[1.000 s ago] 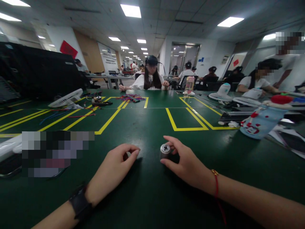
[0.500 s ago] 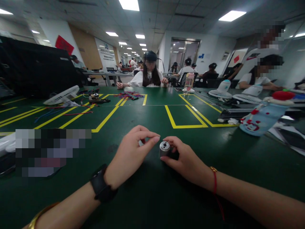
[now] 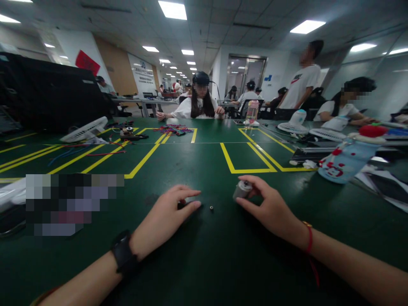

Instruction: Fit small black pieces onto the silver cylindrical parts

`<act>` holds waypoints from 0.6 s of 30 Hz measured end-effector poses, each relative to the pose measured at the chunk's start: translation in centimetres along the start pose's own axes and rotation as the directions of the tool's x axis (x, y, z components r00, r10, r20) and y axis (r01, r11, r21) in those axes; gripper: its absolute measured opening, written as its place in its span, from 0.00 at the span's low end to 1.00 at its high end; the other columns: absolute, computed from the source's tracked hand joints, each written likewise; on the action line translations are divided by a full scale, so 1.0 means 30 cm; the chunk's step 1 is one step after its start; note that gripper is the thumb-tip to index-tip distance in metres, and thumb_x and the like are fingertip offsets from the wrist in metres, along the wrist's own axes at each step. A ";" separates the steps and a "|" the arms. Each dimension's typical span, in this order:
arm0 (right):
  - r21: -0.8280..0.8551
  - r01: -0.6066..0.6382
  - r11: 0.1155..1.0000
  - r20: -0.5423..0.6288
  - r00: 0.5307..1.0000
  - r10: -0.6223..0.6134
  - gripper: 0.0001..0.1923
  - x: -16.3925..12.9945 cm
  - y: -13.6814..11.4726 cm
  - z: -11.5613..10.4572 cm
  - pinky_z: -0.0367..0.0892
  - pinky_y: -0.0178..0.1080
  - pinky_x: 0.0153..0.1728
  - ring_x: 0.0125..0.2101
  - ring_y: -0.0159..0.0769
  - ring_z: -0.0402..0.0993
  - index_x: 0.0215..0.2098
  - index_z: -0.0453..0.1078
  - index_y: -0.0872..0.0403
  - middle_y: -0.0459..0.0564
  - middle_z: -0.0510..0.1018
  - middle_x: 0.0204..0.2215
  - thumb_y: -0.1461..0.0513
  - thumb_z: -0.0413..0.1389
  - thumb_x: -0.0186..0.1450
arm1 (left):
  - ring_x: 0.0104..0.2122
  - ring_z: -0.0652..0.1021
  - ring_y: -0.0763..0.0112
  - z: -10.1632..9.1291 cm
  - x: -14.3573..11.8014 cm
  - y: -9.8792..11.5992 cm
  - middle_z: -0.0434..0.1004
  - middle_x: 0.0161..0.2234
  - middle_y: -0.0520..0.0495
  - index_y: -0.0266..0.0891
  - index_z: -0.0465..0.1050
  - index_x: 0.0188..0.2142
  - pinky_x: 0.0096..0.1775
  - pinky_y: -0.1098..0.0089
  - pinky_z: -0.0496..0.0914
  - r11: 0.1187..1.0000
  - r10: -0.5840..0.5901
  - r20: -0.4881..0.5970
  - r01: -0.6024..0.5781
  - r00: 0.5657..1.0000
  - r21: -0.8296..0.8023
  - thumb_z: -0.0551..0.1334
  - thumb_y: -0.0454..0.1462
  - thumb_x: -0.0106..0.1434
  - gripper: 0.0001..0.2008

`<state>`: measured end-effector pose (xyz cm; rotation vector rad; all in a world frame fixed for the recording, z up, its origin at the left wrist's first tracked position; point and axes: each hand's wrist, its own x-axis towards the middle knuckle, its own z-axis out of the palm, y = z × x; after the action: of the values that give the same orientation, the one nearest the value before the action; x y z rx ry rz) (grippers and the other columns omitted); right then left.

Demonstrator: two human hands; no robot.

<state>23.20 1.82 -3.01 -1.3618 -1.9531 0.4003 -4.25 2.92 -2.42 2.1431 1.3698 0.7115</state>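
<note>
My right hand (image 3: 270,208) grips a small silver metal cylinder (image 3: 241,190) between thumb and fingers, tilted to the left just above the green table (image 3: 207,263). My left hand (image 3: 167,219) rests on the table a little to the left, fingers curled down over something small and dark that I cannot make out. A tiny dark ring-shaped part (image 3: 211,208) lies on the table between the two hands, touching neither. A black watch is on my left wrist and a red string on my right.
Yellow tape lines (image 3: 245,159) mark boxes on the table. A pale blue bottle (image 3: 342,160) lies at the right, small white fans (image 3: 84,129) and loose wires at the left, coloured wires (image 3: 175,129) at the far side. Other people sit around; one stands at the back right.
My hands came together at the cylinder, then drew apart. The right hand carried the cylinder rightward and tilted it. The tiny ring part now lies on the table between them.
</note>
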 end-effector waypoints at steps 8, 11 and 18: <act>-0.443 -0.462 0.768 -0.339 0.880 0.334 0.29 -0.145 0.349 -0.377 0.68 0.41 0.31 0.34 0.42 0.72 0.54 0.60 0.50 0.56 0.72 0.42 0.47 0.54 0.58 | 0.37 0.76 0.60 -0.103 -0.078 -0.100 0.78 0.39 0.48 0.45 0.73 0.46 0.38 0.65 0.68 0.944 -0.313 -0.095 0.299 0.945 -0.137 0.57 0.51 0.62 0.20; -0.538 -0.473 0.697 -0.320 0.880 0.351 0.29 -0.180 0.403 -0.435 0.68 0.44 0.34 0.37 0.47 0.73 0.53 0.60 0.50 0.59 0.72 0.43 0.46 0.52 0.58 | 0.38 0.77 0.60 -0.090 -0.078 -0.093 0.78 0.39 0.48 0.44 0.73 0.47 0.39 0.65 0.67 0.933 -0.334 -0.104 0.312 0.937 -0.179 0.57 0.51 0.62 0.20; -0.552 0.137 0.822 -0.035 0.982 -0.187 0.25 -0.073 0.108 -0.165 0.57 0.48 0.54 0.54 0.43 0.60 0.56 0.61 0.51 0.53 0.65 0.53 0.50 0.52 0.63 | 0.41 0.77 0.60 -0.078 -0.068 -0.087 0.78 0.42 0.49 0.45 0.73 0.44 0.42 0.64 0.66 0.940 -0.315 -0.083 0.298 0.945 -0.168 0.57 0.50 0.63 0.17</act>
<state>29.31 0.41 -2.33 -1.5008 -2.1805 -0.3329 -8.25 2.30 -2.70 1.7410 1.6058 0.7886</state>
